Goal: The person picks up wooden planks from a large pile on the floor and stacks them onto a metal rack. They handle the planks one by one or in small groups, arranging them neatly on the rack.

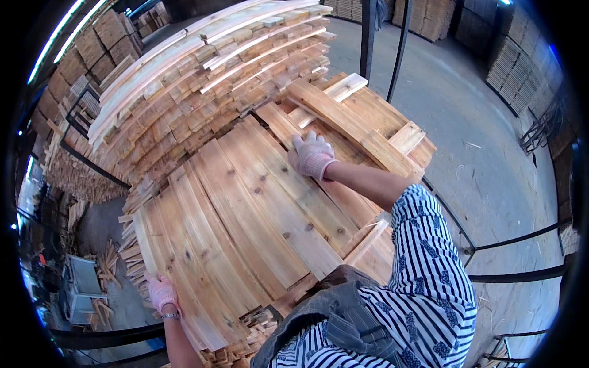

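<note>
Long, pale, knotty wooden boards [245, 208] lie side by side in a layer in front of me. My left hand [162, 293], in a pinkish work glove, is closed at the outer edge of the leftmost board [178, 270]; its fingertips are partly hidden. On the far right part of the layer rests my right hand [311, 154], gloved the same way, fingers apart on a board beside a dark gap. Just beyond it, a loose board [350, 126] lies across other pieces.
A tall stack of boards [202, 80] rises behind the layer. Dark metal posts [367, 43] stand at the far right, and rails [515, 276] run along the right. Short offcuts [261, 334] lie below the near edge. A grey metal box [81, 288] stands at lower left.
</note>
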A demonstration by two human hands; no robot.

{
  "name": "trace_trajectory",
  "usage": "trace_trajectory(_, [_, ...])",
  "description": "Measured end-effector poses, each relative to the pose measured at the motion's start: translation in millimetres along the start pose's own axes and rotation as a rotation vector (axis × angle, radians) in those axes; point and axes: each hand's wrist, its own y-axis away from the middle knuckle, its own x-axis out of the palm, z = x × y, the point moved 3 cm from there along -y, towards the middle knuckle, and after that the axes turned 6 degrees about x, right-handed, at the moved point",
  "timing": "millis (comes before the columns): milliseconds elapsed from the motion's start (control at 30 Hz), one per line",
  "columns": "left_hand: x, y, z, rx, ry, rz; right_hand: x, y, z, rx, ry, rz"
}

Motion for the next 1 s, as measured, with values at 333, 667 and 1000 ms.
trace_trajectory(333, [5.4, -3.8, 7.1, 0.024, 0.066, 0.018, -37.8, -9.4, -47.3, -0.037, -0.044, -0.050])
trace_trajectory(667, [0.5, -5.8, 8.1, 0.014, 0.062, -0.026, 13.0, -132.5, 47.5, -0.645, 0.206, -0.115])
trace_trajectory(1000, [9.9, -3.7, 21.8, 0.040, 0.008, -0.082, -47.0, -48.3, -12.8, -0.185, 0.205, 0.159])
